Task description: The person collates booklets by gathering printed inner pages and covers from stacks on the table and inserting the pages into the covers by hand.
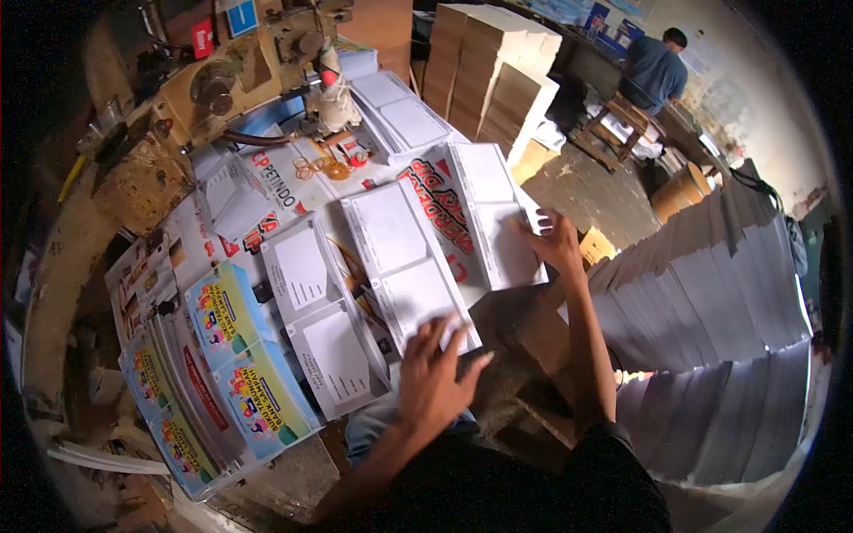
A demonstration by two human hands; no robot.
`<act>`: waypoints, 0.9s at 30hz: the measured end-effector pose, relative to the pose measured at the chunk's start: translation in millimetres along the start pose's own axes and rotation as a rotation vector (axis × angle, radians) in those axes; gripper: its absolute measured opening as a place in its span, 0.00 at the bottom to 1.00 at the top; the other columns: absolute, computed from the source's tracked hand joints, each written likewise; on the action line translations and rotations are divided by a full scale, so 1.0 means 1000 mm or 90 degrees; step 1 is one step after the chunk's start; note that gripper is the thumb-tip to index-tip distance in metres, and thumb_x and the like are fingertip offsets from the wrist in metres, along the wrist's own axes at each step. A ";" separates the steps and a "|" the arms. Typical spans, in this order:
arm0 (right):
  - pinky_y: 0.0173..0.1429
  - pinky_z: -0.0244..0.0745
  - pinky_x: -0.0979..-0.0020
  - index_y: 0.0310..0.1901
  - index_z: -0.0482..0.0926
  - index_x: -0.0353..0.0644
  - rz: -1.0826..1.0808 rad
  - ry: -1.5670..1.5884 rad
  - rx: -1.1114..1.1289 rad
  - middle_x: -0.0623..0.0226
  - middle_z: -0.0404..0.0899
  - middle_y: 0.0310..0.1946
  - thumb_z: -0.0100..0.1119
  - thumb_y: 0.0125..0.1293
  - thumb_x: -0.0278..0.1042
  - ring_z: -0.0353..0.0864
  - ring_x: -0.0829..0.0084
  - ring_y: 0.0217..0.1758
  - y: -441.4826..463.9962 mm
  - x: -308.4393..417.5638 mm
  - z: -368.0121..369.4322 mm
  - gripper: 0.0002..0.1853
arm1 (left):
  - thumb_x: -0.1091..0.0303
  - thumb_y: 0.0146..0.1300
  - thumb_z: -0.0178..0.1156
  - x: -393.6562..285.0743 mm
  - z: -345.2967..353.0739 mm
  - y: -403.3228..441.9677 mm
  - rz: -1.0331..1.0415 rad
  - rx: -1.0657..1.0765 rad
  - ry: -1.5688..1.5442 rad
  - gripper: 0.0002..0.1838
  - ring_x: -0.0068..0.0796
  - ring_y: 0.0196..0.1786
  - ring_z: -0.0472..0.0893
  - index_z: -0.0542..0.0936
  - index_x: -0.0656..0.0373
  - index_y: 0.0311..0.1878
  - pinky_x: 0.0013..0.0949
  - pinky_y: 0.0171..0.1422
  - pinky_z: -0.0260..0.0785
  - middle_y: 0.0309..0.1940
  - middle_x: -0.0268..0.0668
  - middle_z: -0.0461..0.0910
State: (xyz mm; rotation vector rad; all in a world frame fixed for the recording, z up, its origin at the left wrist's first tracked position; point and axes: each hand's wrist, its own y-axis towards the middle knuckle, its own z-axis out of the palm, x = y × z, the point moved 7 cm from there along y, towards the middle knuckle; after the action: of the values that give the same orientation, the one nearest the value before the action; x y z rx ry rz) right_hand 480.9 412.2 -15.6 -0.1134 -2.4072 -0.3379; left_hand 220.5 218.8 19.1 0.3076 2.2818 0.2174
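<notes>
You seem to be positioning the middle stack (395,235) and right stack (494,218) of paper.
At lower centre, your left hand (435,377) spreads wide over the middle stack's near end; right of centre, your right hand (560,242) meets the right stack's outer edge, grip unclear. Shifting either likely calls for even edge pressure.

Two hands (434,377) (558,242), four two-panel stacks (333,351) (391,235) (489,188) (413,123)

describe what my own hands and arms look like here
Left hand and right hand are bare: no gloves, and no ring or watch shows. The forearms are uncovered too; a plain black sleeve ends on the right arm.
</notes>
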 end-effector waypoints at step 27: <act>0.72 0.68 0.67 0.72 0.58 0.32 0.107 0.443 0.310 0.52 0.61 0.72 0.61 0.69 0.23 0.72 0.64 0.68 -0.123 0.077 0.057 0.33 | 0.76 0.64 0.65 0.033 -0.019 -0.033 -0.040 -0.157 -0.287 0.10 0.33 0.43 0.88 0.78 0.63 0.47 0.31 0.43 0.77 0.36 0.40 0.85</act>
State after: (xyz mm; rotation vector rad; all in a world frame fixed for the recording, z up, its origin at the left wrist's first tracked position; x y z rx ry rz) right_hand 365.7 308.3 -32.8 0.0245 -1.7103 0.2599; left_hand 180.3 195.9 -0.3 0.1369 1.7943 0.3552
